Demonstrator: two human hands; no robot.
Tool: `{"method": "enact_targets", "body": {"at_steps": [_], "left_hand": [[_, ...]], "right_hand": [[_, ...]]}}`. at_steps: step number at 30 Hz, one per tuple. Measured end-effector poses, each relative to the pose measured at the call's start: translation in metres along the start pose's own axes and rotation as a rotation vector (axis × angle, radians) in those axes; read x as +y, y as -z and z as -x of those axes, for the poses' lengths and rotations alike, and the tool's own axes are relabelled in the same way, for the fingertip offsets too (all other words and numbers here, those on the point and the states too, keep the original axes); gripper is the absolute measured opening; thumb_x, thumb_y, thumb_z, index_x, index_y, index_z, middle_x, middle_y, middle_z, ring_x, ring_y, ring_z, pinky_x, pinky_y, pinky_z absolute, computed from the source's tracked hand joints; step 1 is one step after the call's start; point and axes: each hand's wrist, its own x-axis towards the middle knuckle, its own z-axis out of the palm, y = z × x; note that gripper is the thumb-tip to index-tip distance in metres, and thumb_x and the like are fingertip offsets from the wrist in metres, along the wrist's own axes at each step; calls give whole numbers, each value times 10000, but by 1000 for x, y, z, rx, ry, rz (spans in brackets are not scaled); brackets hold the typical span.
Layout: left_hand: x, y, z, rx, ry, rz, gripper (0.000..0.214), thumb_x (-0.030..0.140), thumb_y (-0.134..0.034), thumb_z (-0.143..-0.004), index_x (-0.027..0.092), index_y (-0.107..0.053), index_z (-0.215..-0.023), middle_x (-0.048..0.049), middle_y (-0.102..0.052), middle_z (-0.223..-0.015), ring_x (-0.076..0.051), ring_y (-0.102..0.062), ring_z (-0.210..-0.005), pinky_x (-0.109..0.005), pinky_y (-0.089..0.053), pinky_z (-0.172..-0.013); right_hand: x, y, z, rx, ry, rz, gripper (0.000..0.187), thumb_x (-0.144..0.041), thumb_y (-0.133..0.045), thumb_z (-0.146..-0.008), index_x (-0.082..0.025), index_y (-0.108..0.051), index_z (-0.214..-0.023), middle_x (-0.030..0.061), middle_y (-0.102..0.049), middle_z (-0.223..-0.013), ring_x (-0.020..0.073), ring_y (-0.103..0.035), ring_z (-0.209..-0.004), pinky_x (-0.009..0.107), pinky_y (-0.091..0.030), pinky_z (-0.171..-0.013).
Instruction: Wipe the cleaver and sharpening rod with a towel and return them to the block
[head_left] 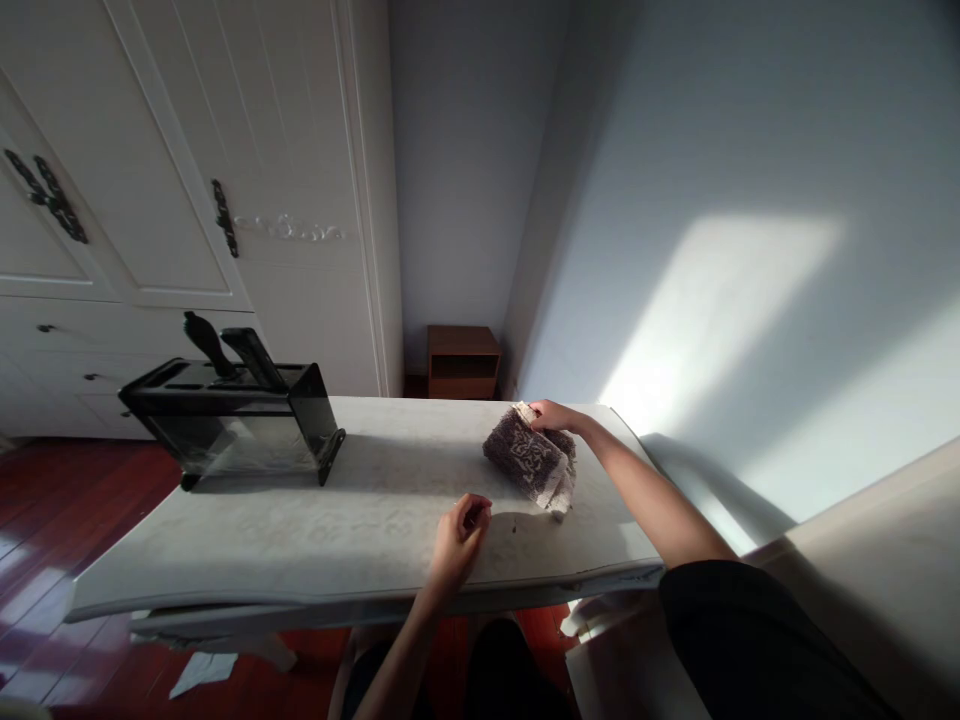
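My right hand (556, 415) grips the top edge of a folded brown towel (525, 455) with a pale scroll pattern and light frayed edges. The towel is over the right part of a white tabletop (390, 540); whether it rests on the surface or is slightly lifted, I cannot tell. Nearer to me, my left hand (460, 535) hovers or rests by the table's front edge, its fingers curled in toward the thumb. Nothing shows in that hand. A small dark speck (514, 528) lies on the table between the left hand and the towel.
A black knife block (232, 420) with clear sides stands at the table's left, two dark handles sticking up. Behind are a white wardrobe (300, 300) and a small brown cabinet (463, 342). A sunlit wall (720, 300) borders the right. White paper (202, 673) lies on the red floor.
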Motion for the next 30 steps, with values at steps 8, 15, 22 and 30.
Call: {"method": "enact_targets", "body": {"at_steps": [8, 15, 22, 30], "left_hand": [[0, 0, -1, 1, 20, 14, 247, 379, -515, -866, 152, -604, -899, -51, -644, -814, -163, -601, -766, -246, -451, -702], [7, 2, 0, 4, 40, 21, 266, 387, -525, -855, 140, -610, -903, -60, -645, -808, -170, -599, -761, -252, -450, -694], [5, 2, 0, 18, 38, 56, 324, 437, -548, -844, 126, -604, -916, -66, -639, -801, -171, -598, -760, -260, -459, -701], [-1, 3, -2, 22, 43, 36, 386, 494, -554, -835, 126, -604, -943, -75, -642, -824, -183, -606, -792, -276, -474, -727]], "right_hand": [[29, -23, -5, 250, -57, 116, 154, -270, -566, -724, -145, -517, -801, 41, -568, -793, 160, -474, -745, 262, -336, -660], [45, -58, 21, 328, -80, 122, 647, -650, -504, -816, -134, -495, -1206, 143, -566, -1199, 248, -524, -1065, 318, -386, -880], [57, -64, 52, 380, -249, 155, 750, -675, -396, -860, -153, -370, -1399, 163, -467, -1381, 312, -464, -1232, 406, -384, -954], [94, -49, 106, 500, -493, 245, 771, -605, -320, -915, -109, -199, -1494, 186, -431, -1416, 339, -461, -1252, 410, -434, -886]]}}
